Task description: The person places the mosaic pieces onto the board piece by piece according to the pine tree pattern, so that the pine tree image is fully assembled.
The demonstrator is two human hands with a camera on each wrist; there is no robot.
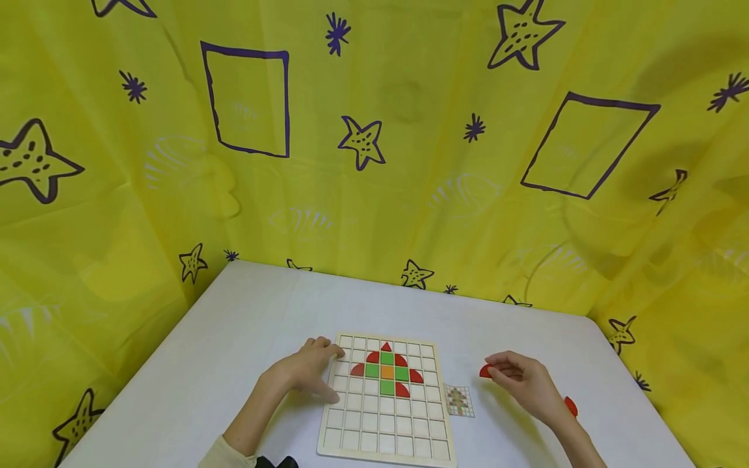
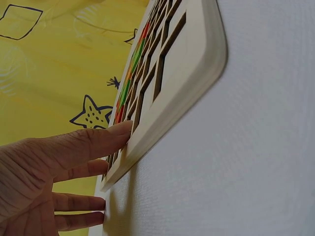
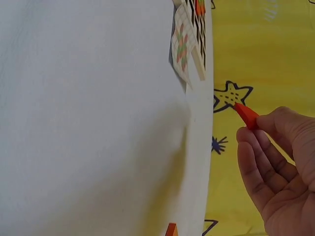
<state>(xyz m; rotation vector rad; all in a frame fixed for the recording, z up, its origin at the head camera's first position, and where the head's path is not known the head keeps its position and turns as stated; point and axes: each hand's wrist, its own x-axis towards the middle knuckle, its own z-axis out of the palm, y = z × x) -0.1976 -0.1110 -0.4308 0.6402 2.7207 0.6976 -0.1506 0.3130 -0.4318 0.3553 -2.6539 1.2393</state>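
Note:
A wooden grid board (image 1: 386, 448) lies on the white table, with a pattern of red, green and orange tiles (image 1: 387, 372) in its upper middle cells. My left hand (image 1: 307, 369) rests at the board's left edge, fingers and thumb extended; the left wrist view shows the thumb over the frame (image 2: 147, 142). Right of the board, my right hand (image 1: 523, 383) pinches a red quarter-round tile (image 3: 247, 116) between thumb and fingers, above the table. A small pattern card (image 1: 459, 400) lies against the board's right side, printed with a similar figure.
Another red piece (image 1: 571, 407) lies on the table (image 1: 263, 299) beyond my right wrist. A yellow curtain (image 1: 409, 195) with dark star drawings hangs behind the table and along both sides. A black object (image 1: 277, 462) shows by the left sleeve at the bottom edge.

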